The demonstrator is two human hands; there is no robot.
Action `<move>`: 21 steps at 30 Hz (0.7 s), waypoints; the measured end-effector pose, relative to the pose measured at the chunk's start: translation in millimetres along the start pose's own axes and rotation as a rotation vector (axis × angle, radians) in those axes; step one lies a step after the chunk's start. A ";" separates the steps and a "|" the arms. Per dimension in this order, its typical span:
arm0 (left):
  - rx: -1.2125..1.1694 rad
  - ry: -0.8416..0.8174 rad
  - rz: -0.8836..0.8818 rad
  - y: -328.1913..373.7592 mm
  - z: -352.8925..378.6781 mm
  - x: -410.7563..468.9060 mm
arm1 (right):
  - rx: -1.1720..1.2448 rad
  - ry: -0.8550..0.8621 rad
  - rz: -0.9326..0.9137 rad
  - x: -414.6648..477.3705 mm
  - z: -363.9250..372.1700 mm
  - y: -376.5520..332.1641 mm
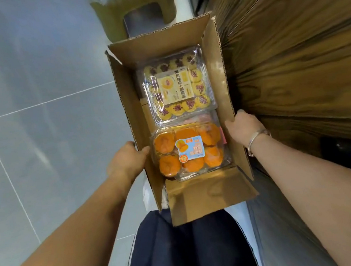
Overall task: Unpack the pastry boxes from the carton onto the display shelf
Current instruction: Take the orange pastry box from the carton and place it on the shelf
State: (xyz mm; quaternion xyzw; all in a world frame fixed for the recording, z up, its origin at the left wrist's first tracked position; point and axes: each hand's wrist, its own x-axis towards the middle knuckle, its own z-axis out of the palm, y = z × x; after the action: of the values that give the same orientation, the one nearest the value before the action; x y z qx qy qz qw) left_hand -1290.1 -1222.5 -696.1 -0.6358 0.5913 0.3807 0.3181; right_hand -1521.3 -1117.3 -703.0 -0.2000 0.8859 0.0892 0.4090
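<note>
Inside the open carton (186, 194) we are seeing two clear lidded packs lying flat and touching. The orange pastry box (193, 166) is sitting at the carton's near end under a blue label. The yellow cookie box (197, 87) is at the far end under a cream label. Both labels are carrying Chinese characters, too blurred to read. The left hand (127, 158) is gripping the carton's left wall, thumb hooked inside. The right hand (243, 126), wearing a bracelet (257, 137), is clamping the right wall. A wood-grain panel (294, 63) is flanking the right side.
</note>
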 end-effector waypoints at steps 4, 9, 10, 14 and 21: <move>0.006 0.013 0.003 3.2 5.8 26.7 | -0.013 0.002 -0.010 20.8 13.2 -0.1; 0.099 0.121 -0.043 -2.8 6.4 35.3 | -0.087 0.071 -0.033 26.9 16.4 -2.9; 0.127 0.139 -0.027 -4.3 5.2 33.4 | -0.103 0.077 -0.047 25.4 16.1 -1.9; 0.198 0.201 0.024 -18.2 -6.2 18.7 | -0.160 0.101 -0.109 9.7 7.7 -1.1; 0.232 0.275 0.026 -46.6 -63.3 -41.0 | -0.301 0.054 -0.181 -51.2 -45.7 -36.5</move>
State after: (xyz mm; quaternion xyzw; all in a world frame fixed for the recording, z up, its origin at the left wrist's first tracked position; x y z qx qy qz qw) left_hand -1237.4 -1251.2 -630.8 -0.6333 0.6773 0.2236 0.3004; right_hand -1507.2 -1150.6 -634.1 -0.3403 0.8515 0.1784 0.3567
